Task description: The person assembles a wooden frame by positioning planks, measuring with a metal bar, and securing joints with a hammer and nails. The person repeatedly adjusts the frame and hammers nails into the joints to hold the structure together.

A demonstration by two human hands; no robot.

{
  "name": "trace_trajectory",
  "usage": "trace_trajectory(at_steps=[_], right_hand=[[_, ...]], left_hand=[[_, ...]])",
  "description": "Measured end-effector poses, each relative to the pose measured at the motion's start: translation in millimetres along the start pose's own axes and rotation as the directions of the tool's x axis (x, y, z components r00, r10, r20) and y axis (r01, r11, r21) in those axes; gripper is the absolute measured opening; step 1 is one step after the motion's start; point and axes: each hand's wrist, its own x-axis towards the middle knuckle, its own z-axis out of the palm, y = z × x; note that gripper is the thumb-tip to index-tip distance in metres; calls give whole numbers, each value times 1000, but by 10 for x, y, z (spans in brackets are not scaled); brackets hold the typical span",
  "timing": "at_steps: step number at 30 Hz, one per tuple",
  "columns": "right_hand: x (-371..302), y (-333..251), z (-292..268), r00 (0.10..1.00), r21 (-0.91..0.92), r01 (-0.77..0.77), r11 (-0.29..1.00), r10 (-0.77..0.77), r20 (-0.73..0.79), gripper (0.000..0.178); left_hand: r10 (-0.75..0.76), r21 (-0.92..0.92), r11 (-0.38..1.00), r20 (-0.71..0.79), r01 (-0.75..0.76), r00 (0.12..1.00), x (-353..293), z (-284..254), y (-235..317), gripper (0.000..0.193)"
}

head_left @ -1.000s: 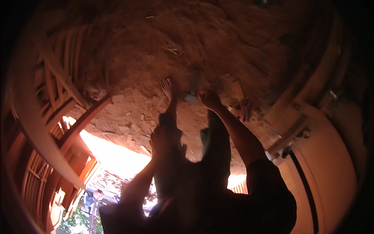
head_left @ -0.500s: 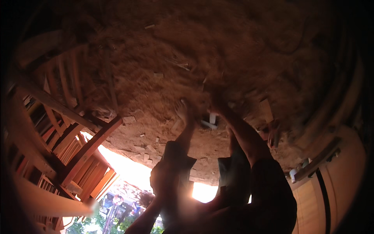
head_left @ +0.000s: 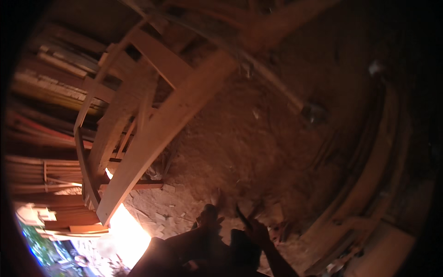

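Observation:
My right hand (head_left: 258, 232) is low in the view, closed around a dark, slender, stick-like tool (head_left: 242, 216). The tool points up and to the left; shadow hides its exact kind. To the left, my left hand (head_left: 210, 216) is a dark shape near my knee, its fingers too dim to read. Beyond both hands lies the brown, dusty floor (head_left: 221, 166), strewn with small wood scraps (head_left: 161, 216).
A wooden frame with a broad pale plank (head_left: 161, 129) slants across the left side. Stacked boards (head_left: 44, 177) stand behind it. Curved timbers (head_left: 369, 171) run along the right. A long pole (head_left: 272, 78) crosses the upper middle. Bright daylight enters at lower left.
The view has swung up and left, bringing the wooden frame closer in. My right hand has risen from the floor, now with the dark tool in it. My left hand remains near the knee.

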Motion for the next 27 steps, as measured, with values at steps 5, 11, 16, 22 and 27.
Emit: trace_trajectory(at_steps=[5, 11, 16, 22, 27], right_hand=[[-400, -901, -1393, 992, -138, 119, 983, -124, -27, 41], [-94, -1687, -2459, 952, -184, 161, 970, -103, 289, 38], [420, -2565, -3012, 965, -435, 108, 894, 11, 262, 24], [753, -3359, -3685, 996, -472, -76, 878, 46, -76, 16], [946, -3929, -4156, 891, 104, -406, 908, 419, -175, 15]], left_hand=[[202, -897, -275, -405, -345, 892, 329, -990, -137, 58], [365, -342, -852, 154, 396, 918, 441, -2617, -468, 51], [225, -828, -526, -354, -193, 908, 866, -2854, -482, 52], [678, -767, -400, 121, 502, 725, 1682, -3591, -824, 68], [558, -729, -578, -25, 367, 829, 1854, -4485, -1879, 77]])
